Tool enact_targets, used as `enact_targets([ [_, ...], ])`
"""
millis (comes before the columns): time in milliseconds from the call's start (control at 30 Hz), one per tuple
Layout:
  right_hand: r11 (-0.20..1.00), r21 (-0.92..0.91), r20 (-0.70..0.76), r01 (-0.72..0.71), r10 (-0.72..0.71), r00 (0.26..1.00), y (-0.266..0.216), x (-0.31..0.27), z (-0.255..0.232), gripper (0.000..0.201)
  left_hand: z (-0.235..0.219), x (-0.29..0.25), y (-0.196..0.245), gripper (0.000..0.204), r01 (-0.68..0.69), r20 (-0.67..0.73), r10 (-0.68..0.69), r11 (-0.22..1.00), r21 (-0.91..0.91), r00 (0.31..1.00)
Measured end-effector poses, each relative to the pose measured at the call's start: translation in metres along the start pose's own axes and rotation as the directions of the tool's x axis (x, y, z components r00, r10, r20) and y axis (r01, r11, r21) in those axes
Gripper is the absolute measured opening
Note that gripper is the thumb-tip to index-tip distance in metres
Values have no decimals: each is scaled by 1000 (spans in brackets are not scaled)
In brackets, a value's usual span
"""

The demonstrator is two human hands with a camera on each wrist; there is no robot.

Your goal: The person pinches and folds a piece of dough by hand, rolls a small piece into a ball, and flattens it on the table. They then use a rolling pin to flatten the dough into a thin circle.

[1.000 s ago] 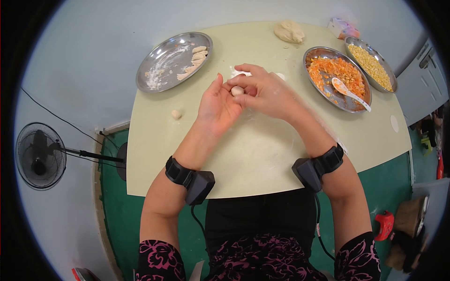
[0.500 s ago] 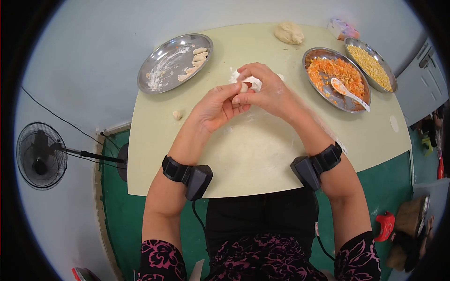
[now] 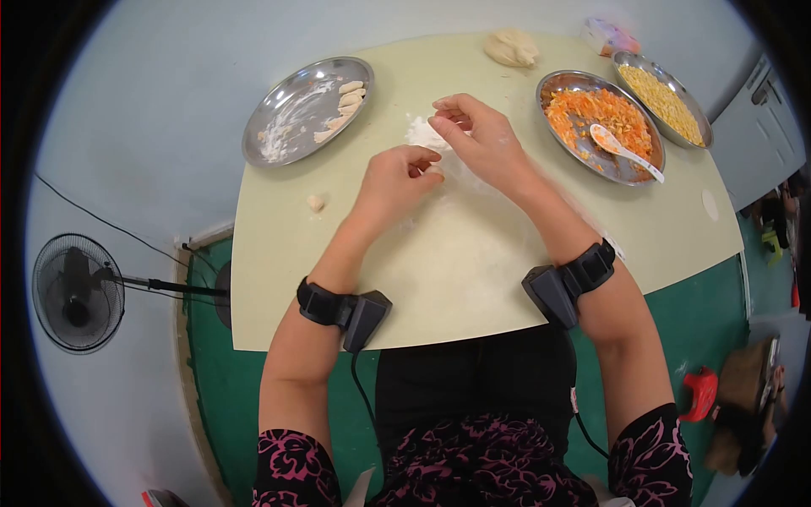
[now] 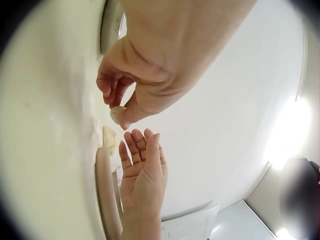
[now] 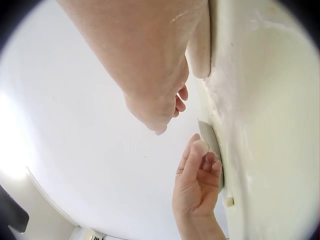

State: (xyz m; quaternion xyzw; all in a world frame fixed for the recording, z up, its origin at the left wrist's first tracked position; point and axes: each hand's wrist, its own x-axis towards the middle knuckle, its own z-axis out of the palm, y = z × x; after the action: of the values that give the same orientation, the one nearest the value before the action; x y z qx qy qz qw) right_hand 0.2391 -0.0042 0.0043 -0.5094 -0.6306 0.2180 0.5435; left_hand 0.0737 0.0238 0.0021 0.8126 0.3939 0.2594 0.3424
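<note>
My left hand (image 3: 395, 182) pinches a small pale dough ball (image 5: 201, 147) between thumb and fingertips, just above the table. Opposite it, my right hand (image 3: 486, 144) is held up with bent, relaxed fingers and an empty palm, apart from the ball; the left wrist view shows this palm facing the left hand. White flour (image 3: 425, 131) lies on the table beyond the fingertips. Left of my left hand sits another small dough piece (image 3: 316, 203). A rolling pin (image 4: 105, 192) lies beside my right forearm, which mostly hides it in the head view.
At the back left, a floured steel plate (image 3: 258, 127) bears several dumplings (image 3: 349, 103). Orange shredded filling (image 3: 591, 110) with a white spoon (image 3: 621, 148) fills a plate at right, beside yellow chopped food (image 3: 663, 101). A dough lump (image 3: 511, 48) rests at the back.
The hands were together around the dough ball; now they are apart. The left hand has drawn back with the ball, and the right has lifted slightly away.
</note>
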Motion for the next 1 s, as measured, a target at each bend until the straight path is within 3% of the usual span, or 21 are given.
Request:
enact_targets([
  [133,1000,-21,-13,7,-7,1000,1,2,-2,29,14,-3,1,17,-203,27,202,956,212,979],
  [200,1000,-19,-24,8,-9,1000,1,3,-3,28,15,-2,-4,12,-355,55,354,894,275,934],
  [300,999,-23,-37,27,-28,999,5,3,-2,26,15,-1,-2,9,-504,-33,536,812,294,844],
  [500,988,-120,-43,94,-99,994,2,4,-3,23,16,0,-6,7,-519,-10,562,770,371,827],
  [600,992,-107,-54,67,-73,996,2,4,-4,22,14,-3,-1,5,-444,105,438,817,369,893],
  [800,999,-35,-77,21,-24,997,-2,8,-8,23,-11,-12,20,18,-380,335,277,875,298,901],
  [900,999,11,-83,-40,40,996,-10,7,-20,24,-14,-10,26,23,-331,199,277,882,334,940],
  [967,991,8,-81,-133,133,988,-27,3,-40,25,-9,-16,32,29,-364,226,298,861,356,927],
  [1000,993,-79,-52,-89,85,995,-34,0,-52,25,-8,-15,36,32,-390,238,320,843,370,917],
])
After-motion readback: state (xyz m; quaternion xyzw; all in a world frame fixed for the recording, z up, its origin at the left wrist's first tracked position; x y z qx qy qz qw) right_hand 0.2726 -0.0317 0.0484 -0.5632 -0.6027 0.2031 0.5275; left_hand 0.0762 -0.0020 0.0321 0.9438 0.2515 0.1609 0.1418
